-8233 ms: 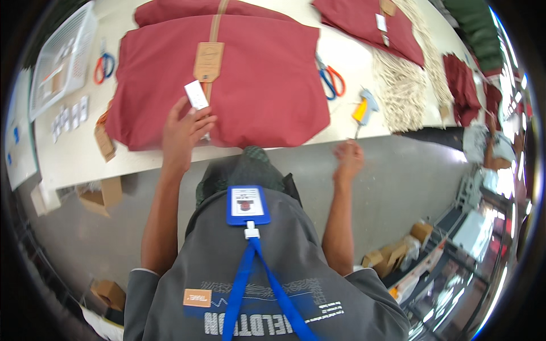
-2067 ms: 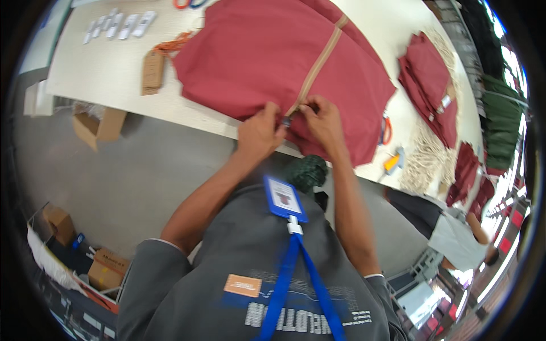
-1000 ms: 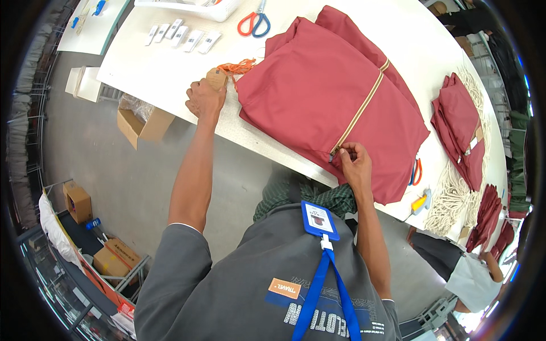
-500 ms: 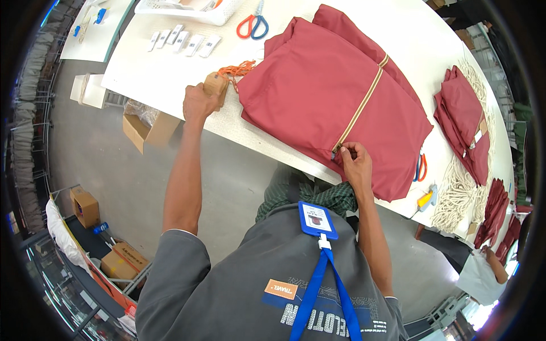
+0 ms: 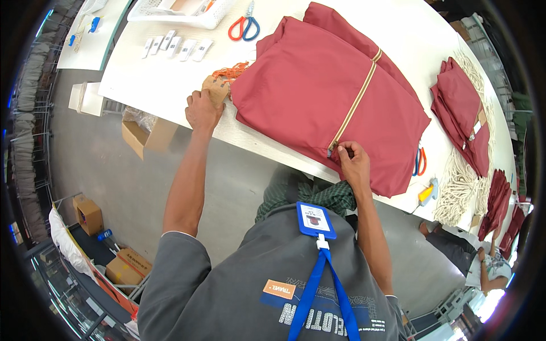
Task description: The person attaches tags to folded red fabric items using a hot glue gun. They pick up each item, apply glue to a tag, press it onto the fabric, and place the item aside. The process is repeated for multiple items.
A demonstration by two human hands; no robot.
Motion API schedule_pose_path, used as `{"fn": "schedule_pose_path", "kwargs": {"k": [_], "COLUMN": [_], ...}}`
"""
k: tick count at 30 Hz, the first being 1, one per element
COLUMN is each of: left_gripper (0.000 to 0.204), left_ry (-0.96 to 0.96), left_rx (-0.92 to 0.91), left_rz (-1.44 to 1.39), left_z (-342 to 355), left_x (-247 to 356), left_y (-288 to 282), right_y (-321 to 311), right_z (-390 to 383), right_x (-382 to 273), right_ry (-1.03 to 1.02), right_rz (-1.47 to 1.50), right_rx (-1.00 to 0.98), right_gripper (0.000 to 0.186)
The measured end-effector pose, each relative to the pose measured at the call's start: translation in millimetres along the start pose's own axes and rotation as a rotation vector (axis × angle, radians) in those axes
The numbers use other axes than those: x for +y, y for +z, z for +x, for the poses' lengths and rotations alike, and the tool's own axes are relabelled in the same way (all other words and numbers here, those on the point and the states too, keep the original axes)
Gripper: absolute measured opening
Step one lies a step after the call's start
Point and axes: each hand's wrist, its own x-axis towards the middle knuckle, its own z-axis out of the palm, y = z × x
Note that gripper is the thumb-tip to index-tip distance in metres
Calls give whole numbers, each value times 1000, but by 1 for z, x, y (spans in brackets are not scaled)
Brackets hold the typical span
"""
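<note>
A folded maroon fabric piece (image 5: 301, 79) lies across the white table in front of me. A brass-coloured zipper (image 5: 358, 99) runs diagonally over it, its lower end near the table's front edge. My right hand (image 5: 355, 166) pinches the fabric piece at that zipper end; the fingers cover whatever small part is between them. At the table edge to the left, my left hand (image 5: 203, 111) is closed around a stack of brown cardboard tags (image 5: 215, 88). Orange strings (image 5: 232, 71) trail from the tags toward the fabric.
Red-and-blue scissors (image 5: 244, 27), several small white packets (image 5: 173, 46) and a white basket (image 5: 213, 18) stand beyond the tags. To the right lie another pair of scissors (image 5: 420, 162), a yellow-and-grey glue gun (image 5: 427, 193), cream cords (image 5: 455, 193) and more maroon pieces (image 5: 460, 113). A co-worker (image 5: 483, 267) is at far right.
My left hand has turned and the tags now lie flatter, with more of their face showing. My right hand stays at the zipper end. The co-worker at the right has shifted.
</note>
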Motion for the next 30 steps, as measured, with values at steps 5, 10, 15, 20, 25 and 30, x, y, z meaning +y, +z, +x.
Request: {"fn": "schedule_pose_path", "kwargs": {"k": [5,10,15,20,25,30], "left_gripper": [71,72,68,54,50,56], "left_ry": [-89,-146,-141,-193,-266,-260], "left_rx": [-133,-192,-133,-203,-296,-270], "left_rz": [-128,-235,-337,-697,-875,-917], "left_z": [12,20,26,34,34,37], "left_x": [-11,-23,-33,-42,-45,-50], "left_y": [-4,-20,-18,-16,-19,-12], "right_y": [0,2,1,0,0,0], "right_z": [1,4,3,3,4,3], "right_x": [1,-1,-3,-5,-7,-6], "right_ry": [-9,-26,-22,-7,-19,3], "right_rz": [17,-26,-36,-66,-100,-89], "right_rx": [-2,18,15,17,21,16], "right_gripper": [12,12,13,14,15,16]}}
